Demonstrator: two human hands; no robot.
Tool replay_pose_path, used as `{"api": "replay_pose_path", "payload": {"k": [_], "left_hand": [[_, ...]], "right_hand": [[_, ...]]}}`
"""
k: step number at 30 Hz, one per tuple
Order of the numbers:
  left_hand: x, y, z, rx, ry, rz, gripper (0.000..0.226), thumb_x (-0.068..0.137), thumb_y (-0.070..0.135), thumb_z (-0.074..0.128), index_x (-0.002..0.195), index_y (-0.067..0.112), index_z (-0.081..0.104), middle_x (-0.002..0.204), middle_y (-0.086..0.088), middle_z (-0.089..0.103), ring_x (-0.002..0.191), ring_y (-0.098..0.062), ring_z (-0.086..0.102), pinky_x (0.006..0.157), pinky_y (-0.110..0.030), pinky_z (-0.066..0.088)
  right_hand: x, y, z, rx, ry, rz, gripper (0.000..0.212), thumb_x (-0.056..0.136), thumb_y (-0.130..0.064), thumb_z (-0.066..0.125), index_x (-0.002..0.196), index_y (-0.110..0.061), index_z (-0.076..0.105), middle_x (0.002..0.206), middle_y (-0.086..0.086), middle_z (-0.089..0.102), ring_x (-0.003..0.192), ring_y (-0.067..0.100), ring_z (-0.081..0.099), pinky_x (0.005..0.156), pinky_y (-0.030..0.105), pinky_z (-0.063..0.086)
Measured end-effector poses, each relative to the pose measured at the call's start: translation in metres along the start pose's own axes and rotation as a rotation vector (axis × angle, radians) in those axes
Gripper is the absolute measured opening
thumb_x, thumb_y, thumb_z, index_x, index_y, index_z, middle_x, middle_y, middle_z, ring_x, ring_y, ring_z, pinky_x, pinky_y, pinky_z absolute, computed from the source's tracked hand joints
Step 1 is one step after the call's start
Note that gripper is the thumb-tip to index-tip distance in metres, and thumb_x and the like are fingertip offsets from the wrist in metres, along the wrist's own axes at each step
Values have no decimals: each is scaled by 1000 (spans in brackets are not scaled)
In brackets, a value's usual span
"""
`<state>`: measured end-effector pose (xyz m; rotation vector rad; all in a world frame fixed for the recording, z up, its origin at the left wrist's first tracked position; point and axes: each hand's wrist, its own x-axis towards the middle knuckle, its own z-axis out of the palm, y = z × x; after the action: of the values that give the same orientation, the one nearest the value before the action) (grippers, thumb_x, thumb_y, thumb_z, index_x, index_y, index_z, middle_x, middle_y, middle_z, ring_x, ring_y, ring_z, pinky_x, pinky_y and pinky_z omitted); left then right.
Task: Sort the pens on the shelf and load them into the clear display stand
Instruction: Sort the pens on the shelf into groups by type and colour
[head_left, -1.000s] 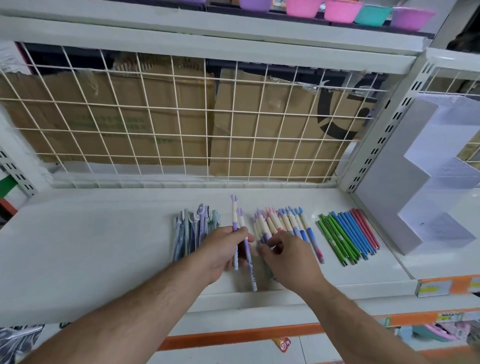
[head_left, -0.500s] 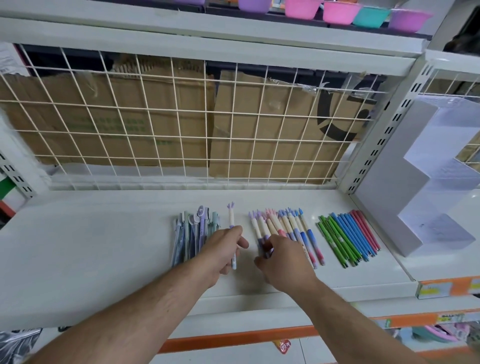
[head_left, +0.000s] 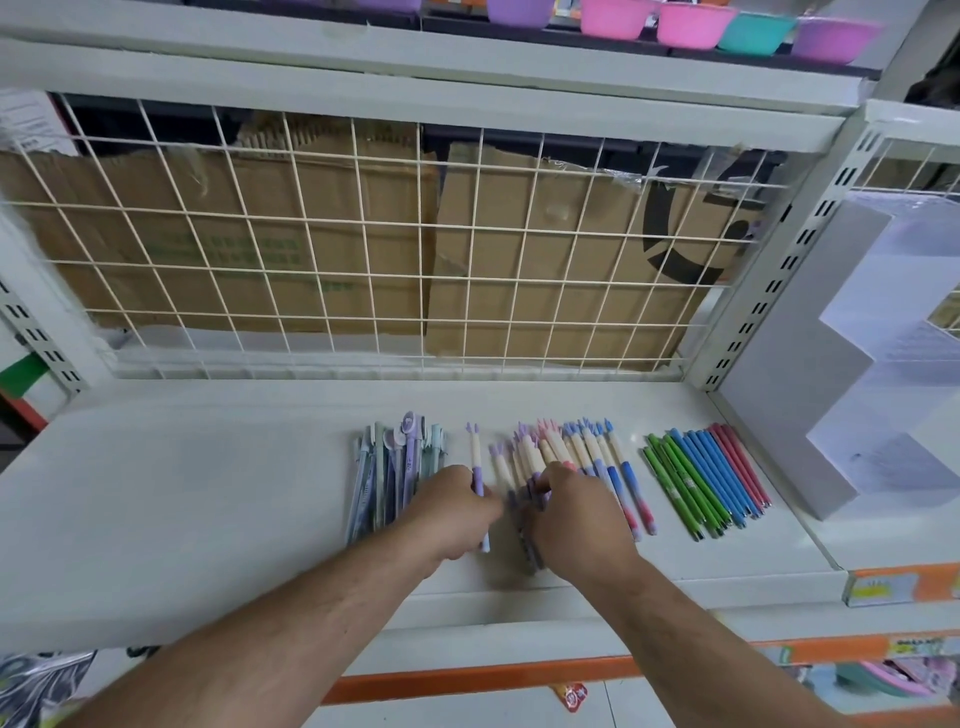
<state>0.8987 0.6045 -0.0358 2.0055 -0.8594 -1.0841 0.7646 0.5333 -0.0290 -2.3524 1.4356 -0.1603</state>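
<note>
Evidently sorting is in hand: at lower centre a purple pen is pinched by the left hand, while the mixed pen pile is clutched by the right hand. Next, likely, purples must be gathered before the clear display stand, at the right edge, is loaded.

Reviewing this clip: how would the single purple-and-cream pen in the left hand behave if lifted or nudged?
The purple-and-cream pen looks slim and straight, so likely stiff and light in the left hand. Its round barrel on the smooth shelf suggests it may roll if nudged sideways.
</note>
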Motion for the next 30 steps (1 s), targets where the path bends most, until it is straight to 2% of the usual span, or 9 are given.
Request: {"api": "replay_pose_path", "payload": {"k": [6,9,11,14,16,20,23,26,30], "left_hand": [[4,5,9,355,48,58,31,88,33,56,66,15,43,63,-4,61,52,-21,57,47,-20,37],[6,7,18,535,96,126,30,92,35,52,69,16,52,64,1,59,56,-15,57,43,-21,33],[9,4,23,594,120,177,20,90,34,55,81,17,53,70,2,57,61,-14,55,44,-24,33],[11,0,29,644,127,216,26,84,35,58,101,17,50,86,-2,62,73,-19,59,56,-29,48],[11,2,31,708,124,247,28,79,36,56,102,20,53,91,-4,65,79,-25,61,66,-34,53],[12,7,32,745,125,251,29,79,41,51,100,22,57,88,-2,60,75,-26,58,60,-32,43],[7,5,30,762,183,266,33,87,47,45,105,22,56,94,-3,54,82,-28,58,61,-32,39],[-4,2,27,807,265,326,35,96,48,41,113,21,55,109,-6,54,100,-29,58,71,-35,43],[-20,-4,19,876,354,410,37,95,43,47,123,21,57,119,-2,55,113,-24,49,92,-38,43]], "right_hand": [[-8,9,-10,71,82,2,14,98,-34,55,98,-21,61,67,-10,55,58,9,54,46,21,31],[-11,14,-13,93,114,1,14,98,-35,55,101,-24,63,69,-10,58,58,4,54,47,20,34],[-14,17,-16,118,123,-5,14,98,-34,55,103,-23,64,73,-8,63,61,7,57,51,21,41],[-17,22,-19,142,132,-23,13,97,-32,55,103,-25,63,79,-7,67,65,10,61,60,27,51],[-19,26,-20,107,151,-50,12,96,-33,55,103,-27,63,83,-9,65,68,11,61,62,27,50],[-22,34,-19,-29,217,-148,14,96,-35,53,100,-25,62,86,-9,56,69,14,51,57,27,37],[-22,38,-17,-124,244,-238,17,95,-35,52,97,-21,62,94,-5,62,76,16,53,59,26,33],[-23,38,-16,-166,226,-306,17,92,-29,56,102,-18,66,101,-2,64,96,21,59,66,28,42],[-25,34,-13,-222,226,-389,17,81,-25,71,95,-16,70,94,1,68,89,26,63,65,33,50]]}}
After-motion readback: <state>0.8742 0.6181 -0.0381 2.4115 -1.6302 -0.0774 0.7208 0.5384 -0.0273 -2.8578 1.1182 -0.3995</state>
